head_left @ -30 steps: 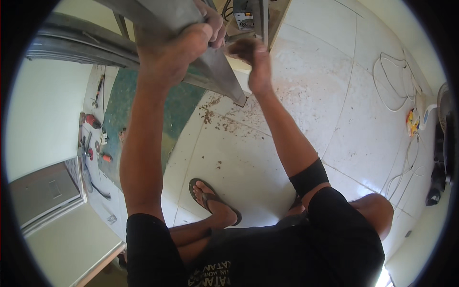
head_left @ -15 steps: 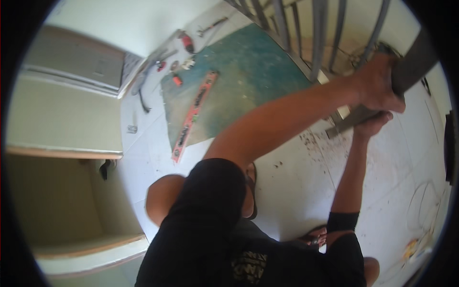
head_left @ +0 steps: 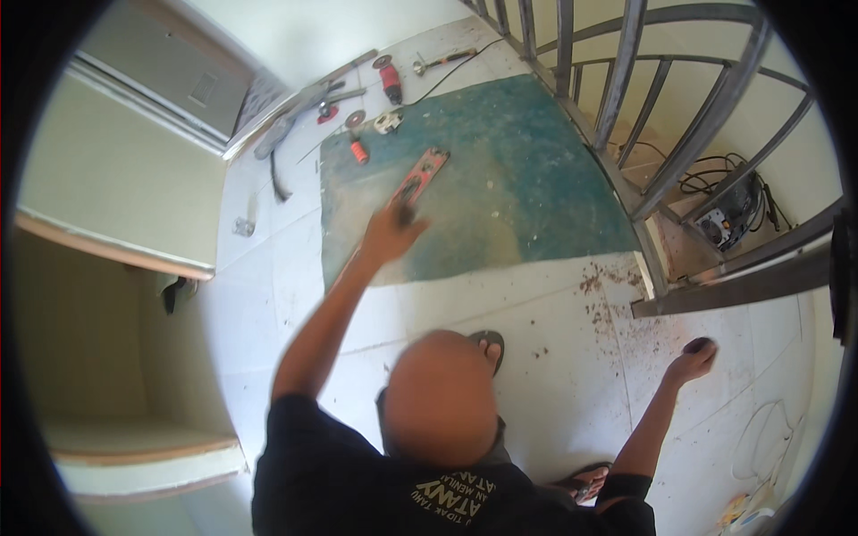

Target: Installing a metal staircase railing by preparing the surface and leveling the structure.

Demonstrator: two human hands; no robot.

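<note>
My left hand (head_left: 391,237) is closed on a long orange-red spirit level (head_left: 424,174) over the green sheet. The hand and forearm cover the level's near part. To the right, my right hand (head_left: 693,364) is closed around a small dark object (head_left: 700,345) whose kind I cannot make out. That hand is apart from the grey metal railing (head_left: 733,288), low over the white tiles near the railing's lower end.
The green sheet (head_left: 545,196) lies on the tiled floor. Beyond it are a red power tool (head_left: 389,80), a hammer (head_left: 451,58) and an orange-handled tool (head_left: 358,150). An open cabinet (head_left: 80,339) stands left; cables (head_left: 715,174) lie behind the railing. Brown debris (head_left: 601,299) dots the tiles.
Both hands have let go of the grey metal railing. My left hand has swung left onto the spirit level, which is now turned. My right hand has dropped nearer, with the dark object.
</note>
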